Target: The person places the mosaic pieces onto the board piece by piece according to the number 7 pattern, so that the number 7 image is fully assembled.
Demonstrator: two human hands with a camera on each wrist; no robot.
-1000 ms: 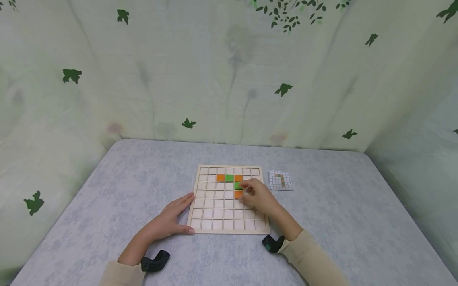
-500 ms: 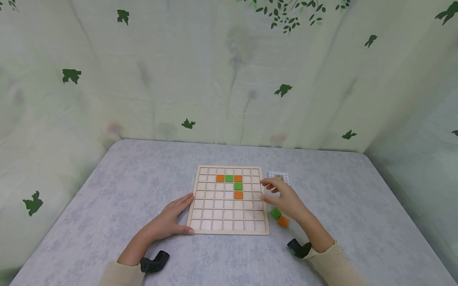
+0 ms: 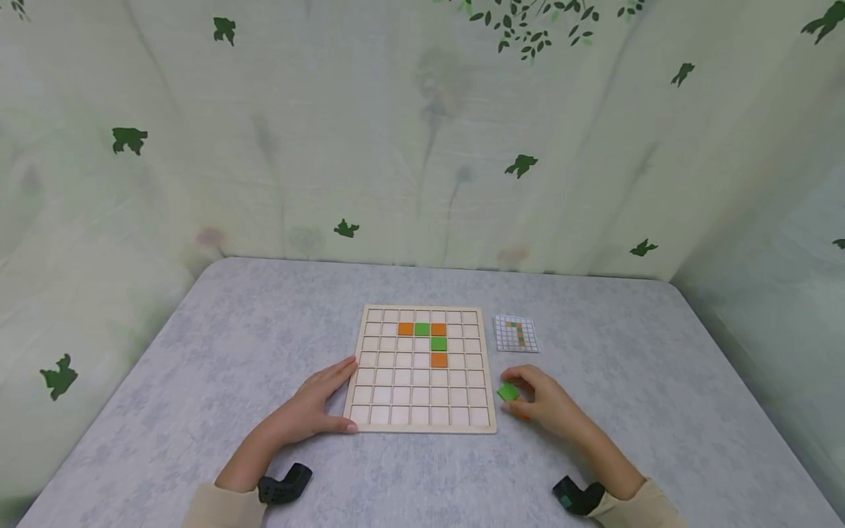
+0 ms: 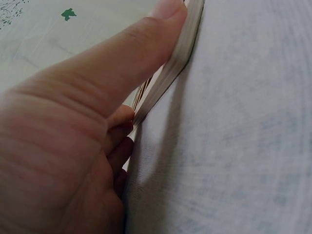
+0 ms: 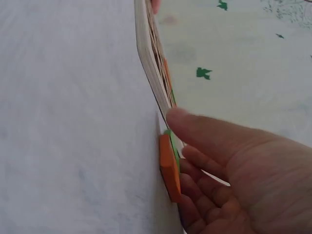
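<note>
A square wooden grid board (image 3: 401,397) lies on the table, with orange tiles (image 3: 439,360) and green tiles (image 3: 422,329) set in a row and a column. Along its left edge rests my left hand (image 3: 306,403), thumb and fingers spread; in the left wrist view the thumb touches the rim. My right hand (image 3: 548,402) is low beside the board's right edge. Thumb and forefinger stand apart on either side of a loose green tile (image 3: 507,391). Partly hidden under that hand is a loose orange tile (image 5: 169,165), clearer in the right wrist view.
A small pattern card (image 3: 516,334) printed with a coloured grid lies right of the board's upper corner. Grey-blue tabletop (image 3: 277,315) surrounds the board, and a pale curtain (image 3: 389,147) with green leaf and bird shapes hangs behind it.
My right hand has left the board, passed over the card, and come down to the loose green tile beside the board. The left hand has stayed at the board's edge.
</note>
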